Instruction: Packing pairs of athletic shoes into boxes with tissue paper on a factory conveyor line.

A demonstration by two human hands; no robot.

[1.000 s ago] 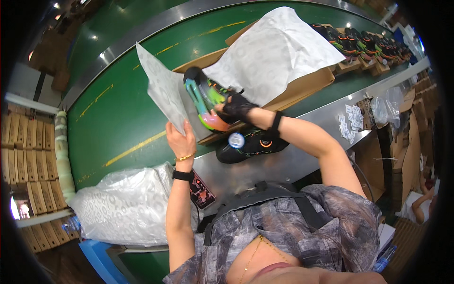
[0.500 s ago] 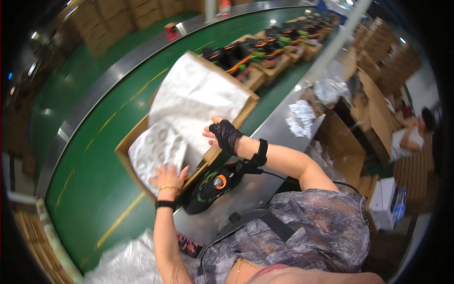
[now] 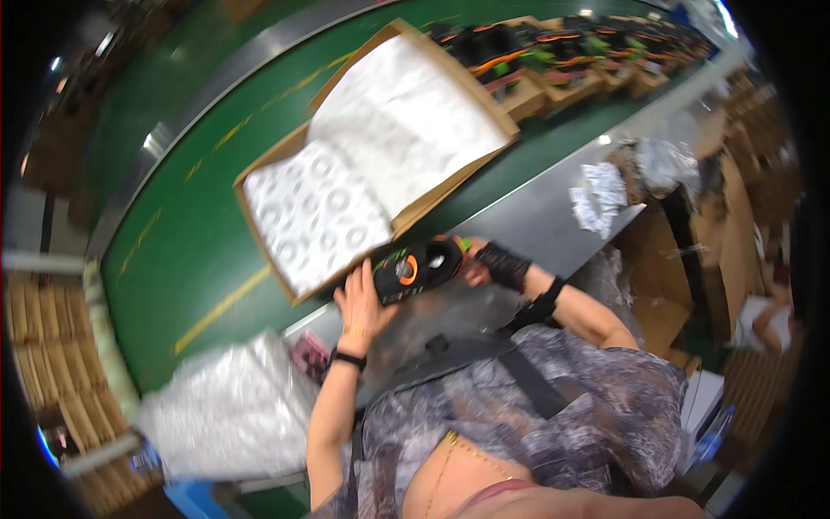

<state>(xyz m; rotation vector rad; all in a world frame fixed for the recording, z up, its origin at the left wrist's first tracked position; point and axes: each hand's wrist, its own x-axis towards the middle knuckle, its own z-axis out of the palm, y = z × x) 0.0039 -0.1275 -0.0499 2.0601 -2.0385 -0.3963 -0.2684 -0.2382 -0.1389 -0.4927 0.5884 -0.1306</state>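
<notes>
Left, near: clear plastic-wrapped bundle. Next, far side: open cardboard box on green belt, white ring-patterned paper inside. Left hand loosely open, fingers extended, touching left end of black shoe. Shoe over steel bench, just beside box's near edge. Right hand, black-gloved, fingers curled, gripping shoe's right end. Right: white packets on bench.

Mottled grey shirt — black glove, gold bracelet
</notes>
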